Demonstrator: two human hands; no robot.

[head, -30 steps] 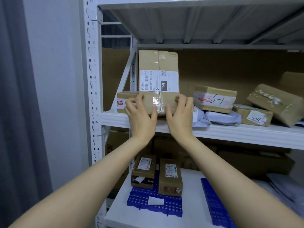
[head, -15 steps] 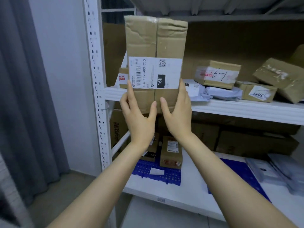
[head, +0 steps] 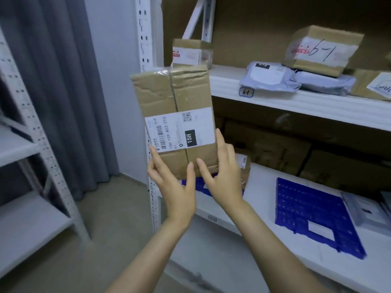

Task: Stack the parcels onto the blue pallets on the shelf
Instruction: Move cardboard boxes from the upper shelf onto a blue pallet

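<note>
A flat brown cardboard parcel [head: 175, 115] with a white "15H" label is held upright in the air in front of the shelf post. My left hand [head: 173, 187] grips its lower left corner and my right hand [head: 222, 176] grips its lower right edge. Behind my hands, one blue pallet [head: 190, 183] lies on the lower shelf, mostly hidden, with a small brown parcel [head: 243, 163] on it. A second blue pallet [head: 313, 214] lies to the right, bearing only a white slip.
The upper shelf [head: 296, 104] carries a small box [head: 190, 53] at left, grey mailer bags [head: 273, 77] and a box marked "6-1" [head: 321, 51]. Large cartons [head: 275, 151] stand behind the pallets. A white upright post [head: 146, 49], a grey curtain [head: 63, 81] and another rack [head: 25, 166] are at left.
The parcel has come off the upper shelf and down, now level with the gap between shelves. Both hands kept hold of its lower end. The view has tilted down and left.
</note>
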